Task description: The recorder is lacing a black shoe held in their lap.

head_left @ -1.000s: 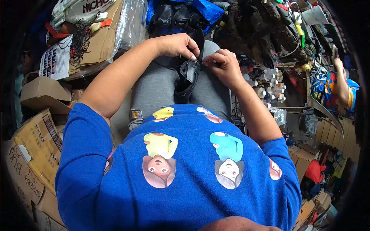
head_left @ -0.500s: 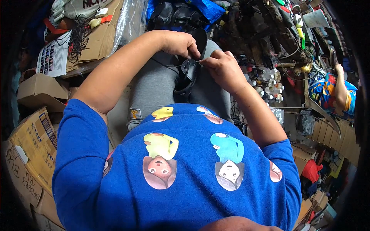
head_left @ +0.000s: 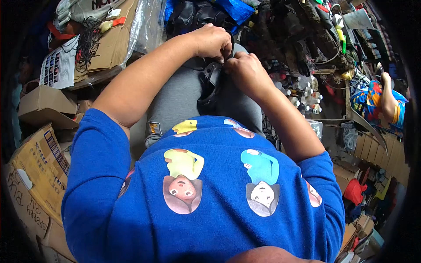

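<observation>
I sit in grey trousers and a blue printed sweatshirt, looking down at my lap. A small black device (head_left: 209, 85) with a strap lies between my thighs. My left hand (head_left: 213, 42) is curled over its far end, fingers closed on the black part. Pressed against it from the right, my right hand (head_left: 245, 72) pinches the same piece with its fingertips. The exact spot the fingers grip is hidden by the knuckles.
Cardboard boxes (head_left: 37, 171) stack at my left, with a printed sheet (head_left: 59, 65) and tangled wires on flattened cardboard. Small white bottles (head_left: 302, 94) and cluttered tools stand at my right. Another person in a colourful shirt (head_left: 383, 103) is at the far right.
Both hands have stayed on the black device, shifting slightly up and closer together; the view has tilted a little.
</observation>
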Action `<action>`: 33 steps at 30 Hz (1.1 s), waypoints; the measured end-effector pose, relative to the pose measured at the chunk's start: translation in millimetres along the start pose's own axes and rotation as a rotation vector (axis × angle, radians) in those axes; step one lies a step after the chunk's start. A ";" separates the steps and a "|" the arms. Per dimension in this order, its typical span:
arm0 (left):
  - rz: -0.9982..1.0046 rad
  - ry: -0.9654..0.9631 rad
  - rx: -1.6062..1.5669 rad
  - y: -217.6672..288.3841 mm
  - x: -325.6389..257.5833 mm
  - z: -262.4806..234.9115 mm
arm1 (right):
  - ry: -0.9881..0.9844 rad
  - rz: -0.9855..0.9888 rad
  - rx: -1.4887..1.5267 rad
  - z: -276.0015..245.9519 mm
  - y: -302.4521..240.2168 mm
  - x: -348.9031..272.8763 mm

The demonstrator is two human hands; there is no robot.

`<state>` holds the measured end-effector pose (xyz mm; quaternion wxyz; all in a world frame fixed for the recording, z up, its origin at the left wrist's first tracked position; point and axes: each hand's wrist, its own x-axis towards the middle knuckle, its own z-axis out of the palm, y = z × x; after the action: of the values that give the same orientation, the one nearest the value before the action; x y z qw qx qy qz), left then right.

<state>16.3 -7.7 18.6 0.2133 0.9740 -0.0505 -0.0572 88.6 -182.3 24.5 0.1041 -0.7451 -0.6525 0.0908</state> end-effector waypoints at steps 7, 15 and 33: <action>-0.205 0.656 -0.137 25.8 -55.8 17.0 | -0.059 0.451 0.993 -3.6 27.2 -8.5; -0.319 0.012 -0.775 32.5 -123.9 -2.1 | 0.034 0.038 0.362 3.4 35.6 -18.0; -0.604 0.744 -1.217 -20.2 -144.7 17.5 | 0.314 0.489 2.638 35.2 83.8 -27.6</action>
<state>-127.5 21.2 7.3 0.6890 0.6120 0.3325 0.2004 155.3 -219.0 -32.3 0.7908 -0.1891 0.0876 0.5755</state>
